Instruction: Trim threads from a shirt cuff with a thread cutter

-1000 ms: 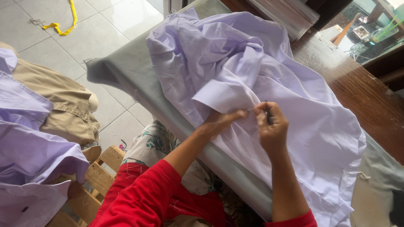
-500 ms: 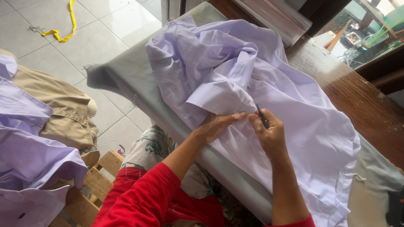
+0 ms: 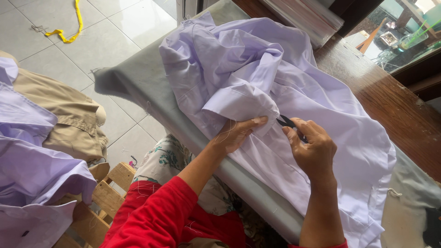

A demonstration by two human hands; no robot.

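1. Left hand [image 3: 236,133] is seen closed on a folded edge of the lilac shirt [image 3: 275,105], the cloth pinched between thumb and fingers; the right hand [image 3: 312,149] is curled shut around small black thread snips [image 3: 287,122], whose tips are held just beside that pinched fold.
2. Spread over the grey padded table [image 3: 138,87] is the shirt, crumpled and heaped at the far end, with one side trailing toward the wooden tabletop [image 3: 381,96]. It is judged light, soft and limp: it will sag and slide wherever it is not held, so it is best gripped at a hem, cuff or seam, where the doubled cloth gives a firmer edge.
3. More lilac garments [image 3: 32,170] and a tan garment [image 3: 59,115] are piled to the left, above a wooden crate [image 3: 108,193].
4. The snips are judged rigid and sharp at the tips, and are best kept in a closed palm.
5. A loose pale thread [image 3: 227,131] is seen lying across the left hand.
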